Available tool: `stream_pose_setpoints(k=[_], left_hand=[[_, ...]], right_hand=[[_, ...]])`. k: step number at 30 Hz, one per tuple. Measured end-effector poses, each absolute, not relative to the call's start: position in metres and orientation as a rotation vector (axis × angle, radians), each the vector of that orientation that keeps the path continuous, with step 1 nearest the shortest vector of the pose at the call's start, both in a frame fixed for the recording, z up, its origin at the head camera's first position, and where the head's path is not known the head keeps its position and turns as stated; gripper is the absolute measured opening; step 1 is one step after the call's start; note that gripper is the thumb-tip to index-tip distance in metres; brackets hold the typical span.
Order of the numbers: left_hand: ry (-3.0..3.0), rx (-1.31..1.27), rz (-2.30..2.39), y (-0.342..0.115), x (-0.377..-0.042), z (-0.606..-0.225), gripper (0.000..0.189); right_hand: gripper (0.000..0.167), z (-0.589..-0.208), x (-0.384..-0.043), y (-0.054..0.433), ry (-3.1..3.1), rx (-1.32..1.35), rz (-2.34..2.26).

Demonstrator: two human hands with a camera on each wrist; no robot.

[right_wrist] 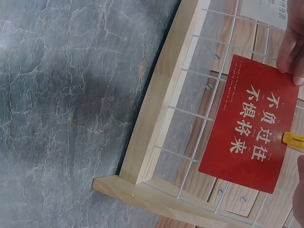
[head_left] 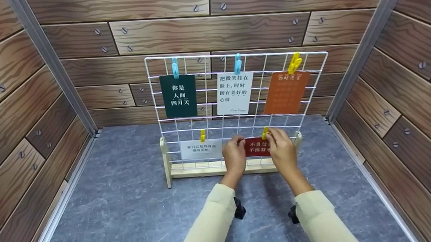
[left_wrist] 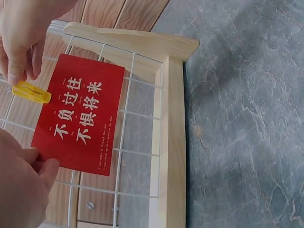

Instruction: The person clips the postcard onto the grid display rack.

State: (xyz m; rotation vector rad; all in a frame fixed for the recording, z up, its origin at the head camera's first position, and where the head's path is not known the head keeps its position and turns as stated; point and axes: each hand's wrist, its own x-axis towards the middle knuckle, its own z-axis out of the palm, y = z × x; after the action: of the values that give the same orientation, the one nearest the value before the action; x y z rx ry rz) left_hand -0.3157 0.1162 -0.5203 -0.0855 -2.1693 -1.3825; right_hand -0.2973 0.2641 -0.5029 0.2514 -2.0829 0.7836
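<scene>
A red card with white lettering lies against the lower part of a white wire grid. My left hand pinches the card by its upper left corner. At the card's top edge a yellow clothespin grips it, and my right hand holds the pin's handle end between thumb and fingers. To the left of that hangs a white card under another yellow clothespin. In the right wrist view only the edge of my right hand shows.
Along the upper grid hang a dark green card and a white card under blue clothespins, and an orange card under a yellow one. A wooden stand carries the grid on a grey marbled surface. Wood-patterned walls enclose it.
</scene>
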Motion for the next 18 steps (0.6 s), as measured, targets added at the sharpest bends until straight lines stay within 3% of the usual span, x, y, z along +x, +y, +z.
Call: stream_pose_setpoints(k=[18], left_hand=[[-2.191, -0.208, -1.187, 0.106, -0.308, -0.519, 0.017]], right_hand=[[0.026, -0.509, -0.28, 0.283, -2.111, 0.113, 0.923]])
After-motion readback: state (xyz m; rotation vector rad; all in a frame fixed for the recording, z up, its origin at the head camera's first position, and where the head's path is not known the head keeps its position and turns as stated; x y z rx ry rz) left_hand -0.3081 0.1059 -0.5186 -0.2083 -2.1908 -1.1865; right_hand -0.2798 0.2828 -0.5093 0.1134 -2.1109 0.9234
